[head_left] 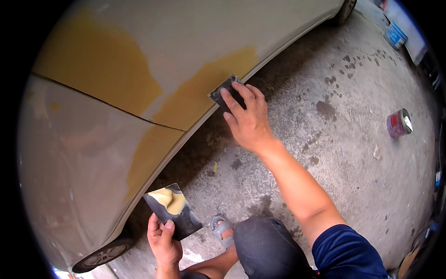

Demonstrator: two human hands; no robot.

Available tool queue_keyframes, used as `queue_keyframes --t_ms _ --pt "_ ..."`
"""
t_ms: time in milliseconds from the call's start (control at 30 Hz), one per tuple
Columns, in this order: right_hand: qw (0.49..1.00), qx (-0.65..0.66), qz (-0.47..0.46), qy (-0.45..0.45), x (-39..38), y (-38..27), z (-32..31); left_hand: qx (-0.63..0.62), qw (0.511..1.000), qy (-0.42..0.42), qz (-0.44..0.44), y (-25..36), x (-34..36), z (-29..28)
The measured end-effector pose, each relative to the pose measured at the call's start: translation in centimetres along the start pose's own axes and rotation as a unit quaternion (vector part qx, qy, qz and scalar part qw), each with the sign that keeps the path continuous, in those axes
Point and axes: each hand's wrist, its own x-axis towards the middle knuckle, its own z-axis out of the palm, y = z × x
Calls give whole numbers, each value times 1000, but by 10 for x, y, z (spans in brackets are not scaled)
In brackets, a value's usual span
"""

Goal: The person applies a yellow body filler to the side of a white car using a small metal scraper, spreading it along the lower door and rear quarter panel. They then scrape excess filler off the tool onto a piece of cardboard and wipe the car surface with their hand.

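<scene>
My right hand [248, 109] presses a small dark spreader [226, 94] against the lower edge of the car door [195, 32]. Its fingers lie over the spreader's back, with the thumb at the near side. Yellow-tan filler patches [204, 83] cover parts of the door and the panel beside it. Low in the view, my left hand [165, 242] grips a dark flat plate [183, 218] between thumb and fingers. A mound of pale yellow putty [172, 201] sits on the plate's upper part. That plate is apart from the car body.
A car wheel [103, 255] is at the lower left, another [346, 10] at the top. On the stained concrete floor [344, 172] stand an open dark red tin [399, 123] and a blue bucket [395, 35]. My sandalled foot [223, 230] and bent knee [269, 246] are near the car.
</scene>
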Motion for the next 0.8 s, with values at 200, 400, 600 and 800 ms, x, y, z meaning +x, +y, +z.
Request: queue_keyframes --t_ms 200,400,600,800 --pt "999 3 -27 23 44 -26 -6 -1 1000 7 0 0 1 2" --pt "1000 5 -4 -16 -8 -20 27 1 1000 9 2 2 1 0" --pt "1000 2 20 4 -9 0 13 2 1000 11 -3 2 2 2" --pt "998 1 -36 58 53 13 -5 5 1000 2 -2 -1 1 -3"
